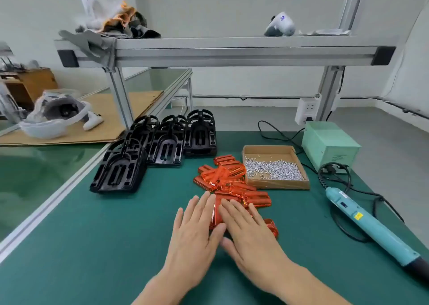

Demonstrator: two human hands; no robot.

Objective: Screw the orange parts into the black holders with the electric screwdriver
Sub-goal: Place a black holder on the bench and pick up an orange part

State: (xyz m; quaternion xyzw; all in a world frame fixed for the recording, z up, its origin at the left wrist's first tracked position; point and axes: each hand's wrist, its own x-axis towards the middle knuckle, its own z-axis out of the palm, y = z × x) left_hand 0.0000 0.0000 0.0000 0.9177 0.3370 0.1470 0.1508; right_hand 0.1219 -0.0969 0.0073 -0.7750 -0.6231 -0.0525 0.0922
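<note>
A loose pile of translucent orange parts [228, 179] lies mid-table on the green mat. Both hands lie flat, fingers straight, over the pile's near end: my left hand [197, 229] and my right hand [249, 231] side by side, an orange part [216, 214] showing between them and another [272, 227] past my right hand. Stacks of black holders [160, 144] stand behind and to the left. The teal electric screwdriver [369, 227] lies at the right, untouched. A cardboard tray [277, 185] holds several silver screws [274, 170].
A pale green power box [330, 144] sits behind the screwdriver, with black cables [343, 229] looping across the mat. An aluminium frame shelf [225, 51] spans overhead. The adjoining table at left carries cardboard [111, 116] and white gear. The mat's left edge has a metal rail [53, 200].
</note>
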